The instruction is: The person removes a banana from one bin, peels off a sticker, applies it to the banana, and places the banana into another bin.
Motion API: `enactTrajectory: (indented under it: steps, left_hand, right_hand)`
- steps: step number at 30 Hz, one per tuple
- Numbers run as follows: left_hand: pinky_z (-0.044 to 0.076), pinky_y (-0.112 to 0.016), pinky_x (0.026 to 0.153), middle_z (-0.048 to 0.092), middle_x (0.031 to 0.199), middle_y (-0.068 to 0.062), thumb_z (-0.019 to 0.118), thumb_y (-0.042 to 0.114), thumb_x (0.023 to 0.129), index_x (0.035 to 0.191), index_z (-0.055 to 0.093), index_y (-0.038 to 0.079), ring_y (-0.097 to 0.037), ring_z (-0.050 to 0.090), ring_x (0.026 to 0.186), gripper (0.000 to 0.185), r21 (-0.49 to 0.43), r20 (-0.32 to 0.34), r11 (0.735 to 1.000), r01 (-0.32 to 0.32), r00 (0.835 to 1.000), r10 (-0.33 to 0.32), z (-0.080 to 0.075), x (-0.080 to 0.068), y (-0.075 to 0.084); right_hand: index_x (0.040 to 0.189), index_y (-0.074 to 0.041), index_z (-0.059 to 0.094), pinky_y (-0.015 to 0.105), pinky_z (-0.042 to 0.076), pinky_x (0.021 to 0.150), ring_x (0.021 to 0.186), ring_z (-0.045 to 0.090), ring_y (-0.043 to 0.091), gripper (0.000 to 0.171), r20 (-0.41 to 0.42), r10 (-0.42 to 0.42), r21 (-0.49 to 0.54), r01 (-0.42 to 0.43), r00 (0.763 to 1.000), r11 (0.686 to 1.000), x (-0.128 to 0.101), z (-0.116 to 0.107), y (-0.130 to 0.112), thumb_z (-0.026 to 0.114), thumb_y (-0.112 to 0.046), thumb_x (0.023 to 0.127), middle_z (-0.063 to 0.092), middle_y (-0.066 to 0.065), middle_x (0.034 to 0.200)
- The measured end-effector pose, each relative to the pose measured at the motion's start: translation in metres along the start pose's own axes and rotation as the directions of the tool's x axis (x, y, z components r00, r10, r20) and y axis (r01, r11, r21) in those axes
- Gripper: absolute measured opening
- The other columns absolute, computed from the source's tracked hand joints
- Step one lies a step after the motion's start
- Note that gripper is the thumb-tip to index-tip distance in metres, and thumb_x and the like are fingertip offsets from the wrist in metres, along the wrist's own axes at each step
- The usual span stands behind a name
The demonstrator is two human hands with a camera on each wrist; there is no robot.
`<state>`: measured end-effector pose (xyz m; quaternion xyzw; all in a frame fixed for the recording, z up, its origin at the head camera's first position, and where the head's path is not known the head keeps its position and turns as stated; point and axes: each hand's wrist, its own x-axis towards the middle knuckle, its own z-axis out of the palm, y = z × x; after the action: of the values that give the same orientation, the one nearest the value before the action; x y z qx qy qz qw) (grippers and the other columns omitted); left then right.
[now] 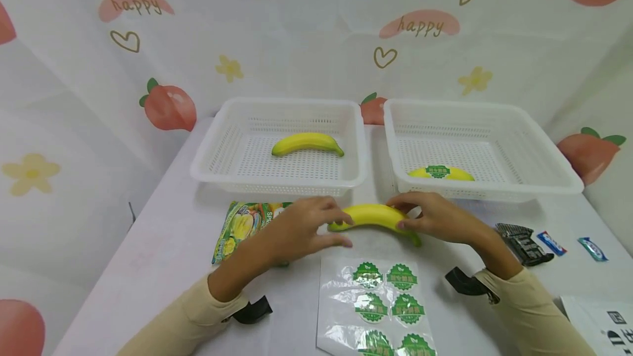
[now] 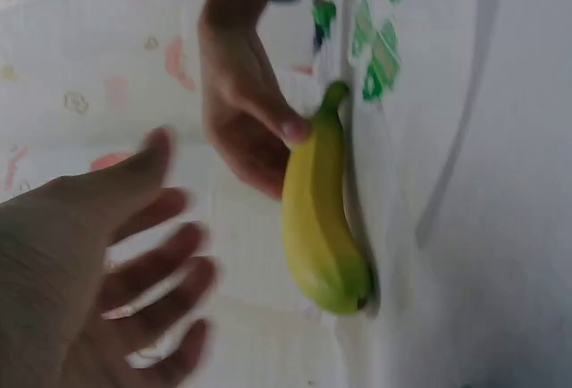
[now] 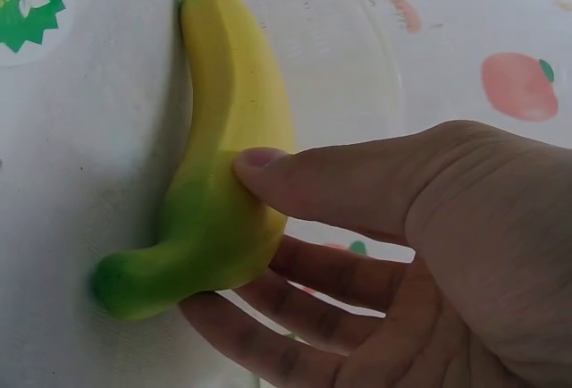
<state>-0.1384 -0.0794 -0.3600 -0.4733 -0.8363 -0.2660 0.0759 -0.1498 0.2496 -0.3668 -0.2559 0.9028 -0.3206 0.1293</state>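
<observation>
The curved yellow banana with green ends (image 3: 228,156) looked smooth and faintly waxy, with a soft matt sheen. The two white perforated plastic baskets (image 1: 212,153) had a dull finish. The clear film sheet of round green stickers (image 1: 341,295) was glossy, catching glare. The white cloth-covered surface (image 1: 163,246) looked matt and smooth, as did the printed fabric backdrop (image 1: 316,43).

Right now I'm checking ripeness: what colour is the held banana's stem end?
Green, on a yellow banana; the right wrist view shows it best.
</observation>
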Motion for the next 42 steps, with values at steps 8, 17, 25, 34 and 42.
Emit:
enactTrajectory:
  steps: [8, 17, 25, 34, 42]
  left_hand:
    - [0.05, -0.025, 0.078, 0.06, 0.113, 0.003, 0.082, 0.055, 0.087, 0.119, 0.071, 0.018, -0.009, 0.054, 0.087, 0.049, 0.064, 0.4, 0.978, 0.199, 0.893, -0.208, 0.025, -0.008, 0.017]
    - [0.05, -0.027, 0.078, 0.054, 0.111, 0.002, 0.087, 0.05, 0.085, 0.117, 0.066, 0.018, -0.012, 0.052, 0.09, 0.049, 0.133, 0.378, 0.959, 0.251, 0.881, -0.284, 0.034, -0.013, 0.021]
    - [0.045, -0.025, 0.077, 0.054, 0.103, 0.005, 0.088, 0.04, 0.088, 0.103, 0.068, 0.019, -0.011, 0.048, 0.089, 0.032, 0.083, 0.377, 0.954, 0.29, 0.877, -0.299, 0.032, -0.011, 0.021]
    - [0.053, -0.032, 0.093, 0.071, 0.11, 0.003, 0.086, 0.021, 0.09, 0.12, 0.068, 0.018, -0.012, 0.064, 0.103, 0.035, -0.247, 0.474, 0.831, 0.499, 0.81, -0.346, 0.029, -0.005, 0.004]
    - [0.049, -0.044, 0.107, 0.071, 0.123, 0.001, 0.084, 0.021, 0.089, 0.129, 0.068, 0.015, -0.021, 0.064, 0.12, 0.043, -0.426, 0.57, 0.66, 0.619, 0.75, -0.335, 0.025, -0.002, -0.008]
  right_hand:
    - [0.135, -0.007, 0.07, 0.049, 0.058, 0.094, 0.113, 0.069, 0.022, 0.042, -0.001, 0.015, 0.011, -0.015, 1.0, 1.0, 0.003, 0.004, 0.003, 0.079, -0.019, 0.096, 0.074, 0.001, 0.121]
    - [0.136, -0.006, 0.069, 0.047, 0.059, 0.094, 0.113, 0.069, 0.023, 0.042, -0.001, 0.005, 0.024, -0.005, 1.0, 1.0, 0.005, 0.004, 0.001, 0.079, -0.018, 0.097, 0.074, 0.002, 0.121]
    - [0.138, -0.006, 0.068, 0.053, 0.056, 0.099, 0.119, 0.067, 0.029, 0.043, -0.036, 0.006, -0.024, -0.007, 0.999, 1.0, 0.004, 0.004, -0.006, 0.078, -0.016, 0.097, 0.072, 0.005, 0.128]
    - [0.125, -0.013, 0.074, 0.046, 0.056, 0.099, 0.112, 0.067, 0.019, 0.034, -0.1, -0.153, -0.055, 0.148, 0.983, 0.987, -0.003, 0.01, -0.031, 0.081, -0.006, 0.092, 0.073, -0.004, 0.122]
    - [0.113, -0.023, 0.08, 0.032, 0.055, 0.094, 0.104, 0.062, 0.006, 0.022, 0.087, -0.201, -0.001, 0.201, 0.976, 0.979, -0.009, 0.024, -0.053, 0.08, -0.012, 0.094, 0.07, -0.015, 0.109]
